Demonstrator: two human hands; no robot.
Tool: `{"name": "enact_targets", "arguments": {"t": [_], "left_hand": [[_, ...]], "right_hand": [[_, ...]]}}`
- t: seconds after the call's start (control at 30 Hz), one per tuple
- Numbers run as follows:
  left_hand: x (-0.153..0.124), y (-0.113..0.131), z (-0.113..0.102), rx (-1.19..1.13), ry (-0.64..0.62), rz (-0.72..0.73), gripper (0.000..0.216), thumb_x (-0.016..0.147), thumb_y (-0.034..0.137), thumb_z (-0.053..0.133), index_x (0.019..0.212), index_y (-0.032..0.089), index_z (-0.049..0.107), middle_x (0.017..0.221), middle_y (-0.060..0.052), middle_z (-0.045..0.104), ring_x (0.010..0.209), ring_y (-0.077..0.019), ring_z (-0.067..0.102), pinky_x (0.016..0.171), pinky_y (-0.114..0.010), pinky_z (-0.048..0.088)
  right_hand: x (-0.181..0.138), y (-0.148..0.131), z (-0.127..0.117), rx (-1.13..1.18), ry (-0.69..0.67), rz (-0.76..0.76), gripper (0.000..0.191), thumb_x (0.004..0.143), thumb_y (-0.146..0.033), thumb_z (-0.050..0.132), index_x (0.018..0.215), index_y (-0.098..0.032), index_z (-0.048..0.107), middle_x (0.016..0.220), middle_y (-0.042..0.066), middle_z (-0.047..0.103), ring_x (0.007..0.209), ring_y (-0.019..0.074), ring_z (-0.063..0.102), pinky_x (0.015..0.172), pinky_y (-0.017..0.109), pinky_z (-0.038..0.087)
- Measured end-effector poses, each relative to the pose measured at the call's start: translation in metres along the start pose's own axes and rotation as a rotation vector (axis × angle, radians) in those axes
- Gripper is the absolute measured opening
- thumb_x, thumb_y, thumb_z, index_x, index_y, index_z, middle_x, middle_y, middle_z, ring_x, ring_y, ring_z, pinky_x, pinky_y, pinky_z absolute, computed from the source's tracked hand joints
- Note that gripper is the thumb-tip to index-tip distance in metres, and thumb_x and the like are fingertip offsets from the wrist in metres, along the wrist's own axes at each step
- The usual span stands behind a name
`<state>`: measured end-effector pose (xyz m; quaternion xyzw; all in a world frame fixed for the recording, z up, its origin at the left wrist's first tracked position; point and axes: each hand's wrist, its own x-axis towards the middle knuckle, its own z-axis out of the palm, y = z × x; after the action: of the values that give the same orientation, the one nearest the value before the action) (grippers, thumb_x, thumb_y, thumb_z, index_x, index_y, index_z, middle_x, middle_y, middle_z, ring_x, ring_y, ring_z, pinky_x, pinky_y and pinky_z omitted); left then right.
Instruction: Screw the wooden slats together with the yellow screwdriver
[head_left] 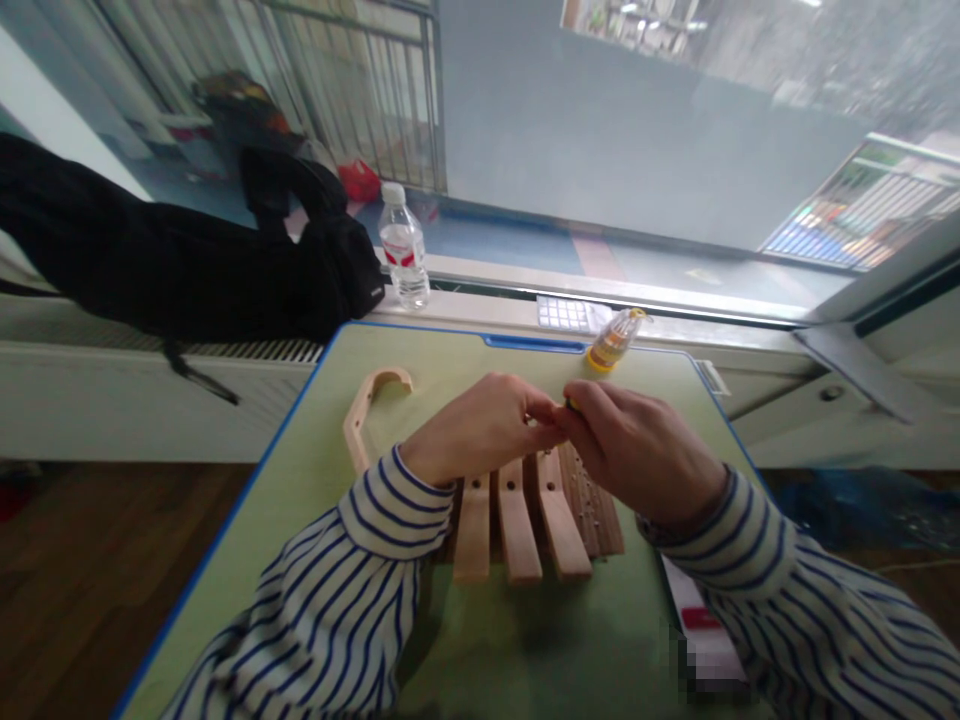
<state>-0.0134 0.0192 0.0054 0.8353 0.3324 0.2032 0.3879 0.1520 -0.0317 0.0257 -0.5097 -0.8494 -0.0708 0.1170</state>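
In the head view, both hands meet over the middle of a green table (pixel 292 500) with a blue edge. The left hand (pixel 484 425) has its fingers bent and drawn together, the tips touching or very near those of the right; whether anything is pinched between them I cannot tell. The right hand (pixel 637 440) is curled closed, thumb against fingers, around a small yellow-and-black piece (pixel 571 404), mostly hidden by the grip.

Below the hands, three pale wooden strips (pixel 519 535) lie side by side on a brown board (pixel 606 520), their near ends sticking out past its edge. Each shows a dark hole; their far ends are covered by the hands. The board's right part is dotted with small marks or holes, too blurred to tell which.

A wooden hook (pixel 358 418) lies left of the left hand, apart from the board. Beyond the right hand, near the table's far edge, stands a clear bottle (pixel 612 342) with a yellow base, slightly tilted in view. On the sill (pixel 480 308) behind are a water bottle (pixel 405 255) and, beside it, a black bag (pixel 202 265)
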Motion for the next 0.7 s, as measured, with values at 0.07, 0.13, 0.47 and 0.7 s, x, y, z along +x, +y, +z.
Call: {"name": "enact_targets", "arguments": {"t": [0.07,0.13,0.47,0.7], "left_hand": [[0.0,0.002,0.0,-0.013,0.029,-0.002,0.024,0.076,0.031,0.052,0.079,0.015,0.069,0.062,0.001,0.057,0.063,-0.0104,0.05,0.054,-0.018,0.031],[-0.001,0.005,0.001,-0.024,0.047,-0.003,0.023,0.075,0.03,0.053,0.079,0.014,0.069,0.065,0.0,0.059,0.067,-0.0117,0.052,0.056,-0.019,0.033],[0.0,0.01,0.0,-0.023,0.062,-0.043,0.028,0.076,0.037,0.053,0.076,0.016,0.07,0.059,0.001,0.058,0.056,-0.0087,0.047,0.053,-0.019,0.032],[-0.001,0.008,0.002,-0.069,0.041,-0.027,0.032,0.077,0.038,0.05,0.07,0.013,0.068,0.057,0.002,0.052,0.057,-0.0086,0.045,0.052,-0.019,0.031]], "right_hand": [[0.001,0.0,-0.001,0.003,-0.015,0.001,0.021,0.088,-0.031,0.034,0.08,-0.017,0.047,0.069,0.001,0.053,0.058,0.0106,0.045,0.053,0.025,0.028],[0.002,0.0,-0.003,0.01,-0.028,0.001,0.02,0.088,-0.03,0.035,0.08,-0.017,0.047,0.07,0.001,0.055,0.059,0.0108,0.047,0.053,0.025,0.028],[0.006,0.011,-0.039,0.017,-0.198,-0.098,0.037,0.087,-0.043,0.036,0.111,-0.018,0.046,0.091,0.008,0.063,0.072,0.0159,0.056,0.055,0.027,0.031],[0.014,0.015,-0.038,-0.005,-0.327,-0.192,0.018,0.086,-0.029,0.038,0.094,-0.018,0.051,0.084,0.003,0.06,0.07,0.012,0.053,0.054,0.026,0.028]]}}
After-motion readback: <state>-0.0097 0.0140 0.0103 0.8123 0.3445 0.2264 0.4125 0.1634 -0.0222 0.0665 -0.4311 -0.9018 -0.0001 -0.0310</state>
